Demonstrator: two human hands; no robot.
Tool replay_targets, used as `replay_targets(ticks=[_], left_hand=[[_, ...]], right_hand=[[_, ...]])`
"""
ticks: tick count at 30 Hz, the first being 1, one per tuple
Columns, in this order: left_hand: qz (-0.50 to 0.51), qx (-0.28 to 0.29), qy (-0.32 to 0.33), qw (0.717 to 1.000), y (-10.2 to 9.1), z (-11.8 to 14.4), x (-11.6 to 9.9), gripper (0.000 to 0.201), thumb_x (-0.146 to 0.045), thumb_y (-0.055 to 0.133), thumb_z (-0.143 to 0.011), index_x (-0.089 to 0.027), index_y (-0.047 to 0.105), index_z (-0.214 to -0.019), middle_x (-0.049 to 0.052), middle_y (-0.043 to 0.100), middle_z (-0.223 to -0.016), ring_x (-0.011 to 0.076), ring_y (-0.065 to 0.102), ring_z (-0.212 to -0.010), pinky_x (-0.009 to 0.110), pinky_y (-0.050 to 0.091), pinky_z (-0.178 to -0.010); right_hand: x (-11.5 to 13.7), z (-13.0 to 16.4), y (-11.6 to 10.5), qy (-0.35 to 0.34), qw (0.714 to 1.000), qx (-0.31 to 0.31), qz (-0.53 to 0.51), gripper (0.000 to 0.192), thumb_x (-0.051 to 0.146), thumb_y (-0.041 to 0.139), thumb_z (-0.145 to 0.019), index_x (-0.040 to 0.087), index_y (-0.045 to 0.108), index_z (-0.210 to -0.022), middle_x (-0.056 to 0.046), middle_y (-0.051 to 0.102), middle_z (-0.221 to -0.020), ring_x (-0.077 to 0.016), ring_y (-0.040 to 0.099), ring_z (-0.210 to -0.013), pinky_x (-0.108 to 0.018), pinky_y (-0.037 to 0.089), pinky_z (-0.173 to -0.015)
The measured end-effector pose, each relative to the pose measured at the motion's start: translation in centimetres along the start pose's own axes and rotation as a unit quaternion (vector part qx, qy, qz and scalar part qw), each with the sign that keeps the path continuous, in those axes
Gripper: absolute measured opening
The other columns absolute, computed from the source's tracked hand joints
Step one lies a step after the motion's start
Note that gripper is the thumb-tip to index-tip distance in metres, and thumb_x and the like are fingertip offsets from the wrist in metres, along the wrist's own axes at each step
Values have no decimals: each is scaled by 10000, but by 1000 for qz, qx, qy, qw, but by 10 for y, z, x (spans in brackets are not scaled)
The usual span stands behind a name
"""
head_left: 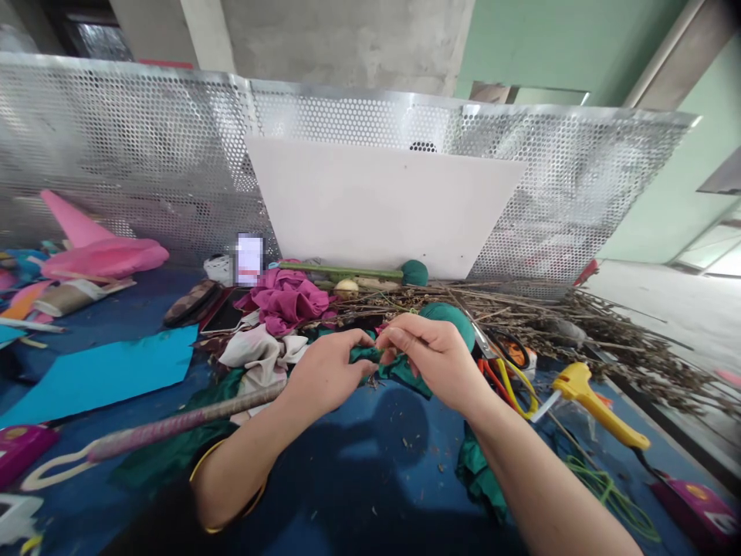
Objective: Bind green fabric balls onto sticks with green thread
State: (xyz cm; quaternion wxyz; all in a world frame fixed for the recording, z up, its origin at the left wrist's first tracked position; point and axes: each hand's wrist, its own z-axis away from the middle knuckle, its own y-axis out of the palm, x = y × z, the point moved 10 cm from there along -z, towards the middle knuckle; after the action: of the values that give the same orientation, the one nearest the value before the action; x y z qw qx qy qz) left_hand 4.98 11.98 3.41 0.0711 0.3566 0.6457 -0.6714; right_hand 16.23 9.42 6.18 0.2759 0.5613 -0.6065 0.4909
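Observation:
My left hand (329, 371) curls its thumb and fingers around a bunched piece of dark green cloth (366, 354). Close beside it, my right hand (434, 355) is closed in a pinch at the same cloth; whatever lies between its fingertips is too small to name. More green fabric (408, 373) hangs below the right fingers. Behind that hand rests a green ball (448, 315), partly covered. A stick wrapped in tape (191, 421), with a pale loop at its end, runs from the left toward my left wrist.
Magenta cloth (289, 297) and whitish cloth (260, 351) lie left of centre. Scissors with yellow handles (529, 394) and a yellow glue gun (596, 398) are at right, before dry twigs (556, 316). Blue card (109, 367) lies at left; a white board (382, 208) stands behind.

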Motion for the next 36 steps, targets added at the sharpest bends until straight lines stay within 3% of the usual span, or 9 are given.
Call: replay_targets(ticks=[5,9,12,17,22,26,36], left_hand=[[116,26,-30,992,1,-3,12,165,-286,632,-722,-213,661,-867,-56,543,-505,125,477,-442,224,308,-448],[227,83,-61,968,10,-4,20,292,-305,638,-713,-162,640,-968,4,678,-652,118,515,-463,220,388,-445],[248,98,-68,961,14,-3,21,365,-322,649,-700,-141,639,-1017,44,714,-718,121,532,-483,229,424,-458],[178,95,-76,977,17,0,17,316,-319,628,-707,-155,668,-974,18,692,-672,132,547,-486,240,411,-476],[18,34,-28,999,8,2,3,177,-305,642,-712,-212,695,-854,-4,674,-700,186,610,-643,268,367,-562],[-30,19,-21,999,9,5,0,177,-286,639,-742,-251,683,-910,11,711,-852,236,642,-818,294,378,-637],[-129,8,-4,992,15,11,-11,276,-240,579,-795,-227,637,-1065,80,731,-1001,316,663,-967,382,474,-779]], right_hand=[[14,3,-6,2,1000,3,18,316,290,509,-922,170,661,-673,-6,633,-653,-78,491,-480,-217,374,-450],[24,7,-9,-10,999,8,42,335,281,508,-924,173,655,-642,-3,629,-652,-80,499,-497,-219,385,-465],[28,9,-9,-24,998,12,49,329,275,502,-929,176,673,-666,-13,630,-670,-95,528,-551,-218,399,-473],[24,9,-9,-11,999,-11,32,314,281,498,-931,169,687,-706,-32,642,-738,-100,548,-577,-210,445,-478],[14,5,-6,-10,999,-23,28,280,264,507,-927,173,704,-751,-43,653,-801,-131,611,-695,-217,488,-539],[7,1,-6,-22,998,-32,45,281,269,497,-937,189,706,-766,-41,665,-842,-152,635,-779,-244,507,-619],[-3,-2,-3,-5,998,-32,52,290,265,486,-929,195,686,-730,-27,666,-821,-157,638,-790,-260,508,-695]])
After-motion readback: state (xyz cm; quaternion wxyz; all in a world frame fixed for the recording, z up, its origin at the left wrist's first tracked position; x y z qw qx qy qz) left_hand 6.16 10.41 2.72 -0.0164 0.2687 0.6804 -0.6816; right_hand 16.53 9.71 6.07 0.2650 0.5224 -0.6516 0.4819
